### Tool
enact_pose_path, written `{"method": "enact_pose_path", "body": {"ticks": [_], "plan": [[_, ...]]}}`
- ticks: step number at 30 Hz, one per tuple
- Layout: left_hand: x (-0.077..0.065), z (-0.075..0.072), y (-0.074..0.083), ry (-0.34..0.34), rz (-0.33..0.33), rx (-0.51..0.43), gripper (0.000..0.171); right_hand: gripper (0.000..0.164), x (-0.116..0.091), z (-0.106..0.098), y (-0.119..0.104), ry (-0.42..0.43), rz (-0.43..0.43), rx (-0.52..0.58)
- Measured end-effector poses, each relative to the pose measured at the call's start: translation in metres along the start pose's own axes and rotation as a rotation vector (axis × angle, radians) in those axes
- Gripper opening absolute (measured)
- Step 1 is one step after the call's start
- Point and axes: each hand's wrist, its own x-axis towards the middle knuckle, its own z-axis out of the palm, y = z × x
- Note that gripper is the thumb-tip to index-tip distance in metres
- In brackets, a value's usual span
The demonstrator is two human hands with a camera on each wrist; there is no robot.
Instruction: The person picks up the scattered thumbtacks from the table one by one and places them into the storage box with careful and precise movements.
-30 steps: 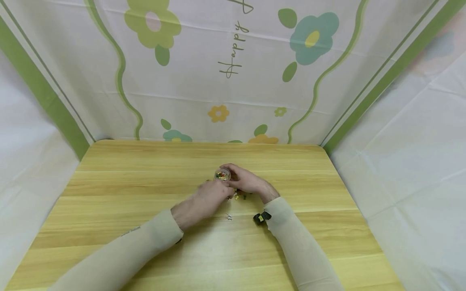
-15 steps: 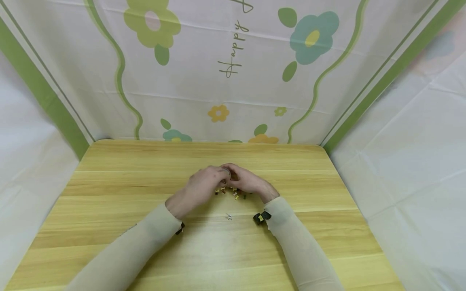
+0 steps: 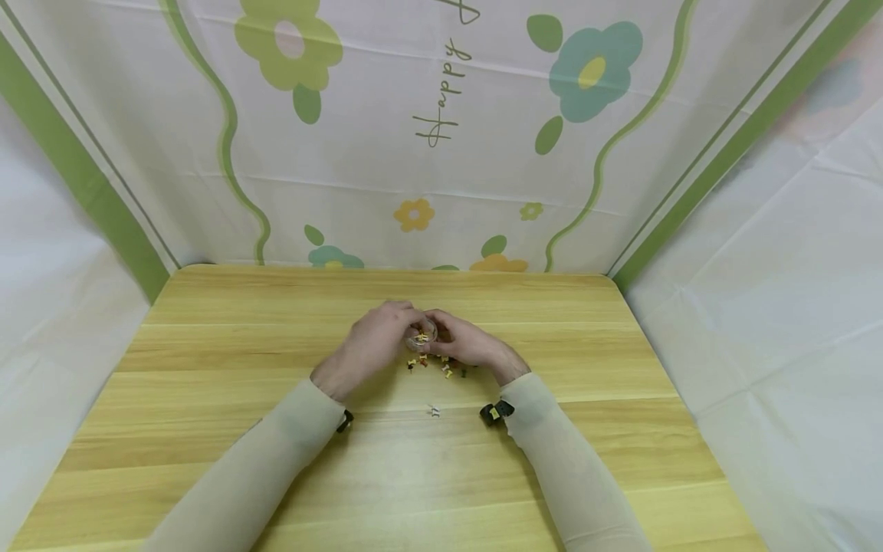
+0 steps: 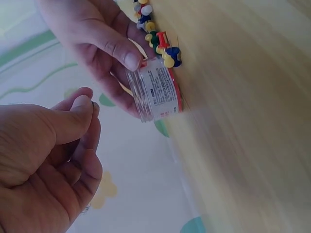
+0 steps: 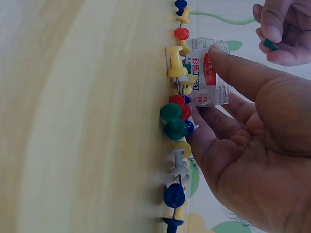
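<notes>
My left hand (image 3: 372,341) is raised just above the mouth of a small clear jar (image 4: 160,92) on the table. Between its thumb and fingertips it pinches a green push pin (image 5: 270,44), mostly hidden by the fingers. My right hand (image 3: 471,343) curls round the jar from the right side, thumb on the near side, and keeps it upright. The jar has a white and red label, and several push pins show inside it from above. A row of loose push pins (image 5: 176,121) in yellow, red, green, blue and white lies beside the right hand.
A couple of pale push pins (image 3: 434,412) lie apart, nearer the front of the wooden table (image 3: 414,491). A flower-printed cloth (image 3: 372,169) hangs behind the table's far edge, and white cloth stands at both sides.
My left hand has moved from the loose pins near the jar's front, up and left to over the jar's mouth. My right hand stays on the jar.
</notes>
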Motion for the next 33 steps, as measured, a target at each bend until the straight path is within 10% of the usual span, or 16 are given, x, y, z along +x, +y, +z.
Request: {"method": "enact_pose_path", "body": {"ticks": [33], "plan": [[0.008,0.013,-0.019,0.004,-0.044,0.05,0.018,0.063,0.001,0.0,0.0,0.006,0.045,-0.022]]}}
